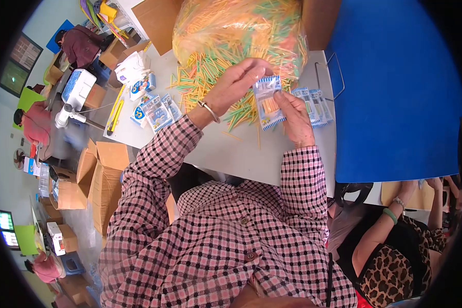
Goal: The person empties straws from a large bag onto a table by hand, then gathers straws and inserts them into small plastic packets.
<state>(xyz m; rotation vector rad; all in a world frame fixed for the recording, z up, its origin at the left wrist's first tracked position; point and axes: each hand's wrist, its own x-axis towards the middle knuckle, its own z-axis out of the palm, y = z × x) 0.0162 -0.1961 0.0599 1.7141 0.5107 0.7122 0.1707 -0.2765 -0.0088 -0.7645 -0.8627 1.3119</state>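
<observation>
A small clear packet (269,105) with blue-and-white striped ends and orange sticks inside is held upright over the table. My right hand (295,115) pinches its right side, thumb across the front. At its top edge, my left hand (238,82), wearing a bracelet, has its fingers pressed together on the packet's upper left corner. Behind both hands lies a loose pile of yellow, green and orange sticks (203,77), spilling from a large clear bag (236,31). Several similar packets (315,108) lie right of my right hand, and more packets (159,113) lie at the left.
A yellow cutter (116,114) lies at the grey table's (231,154) left edge. A blue board (395,97) and a wire stand (336,77) are on the right. Cardboard boxes (110,179) stand at left. A person (395,256) sits at lower right; others work at far left.
</observation>
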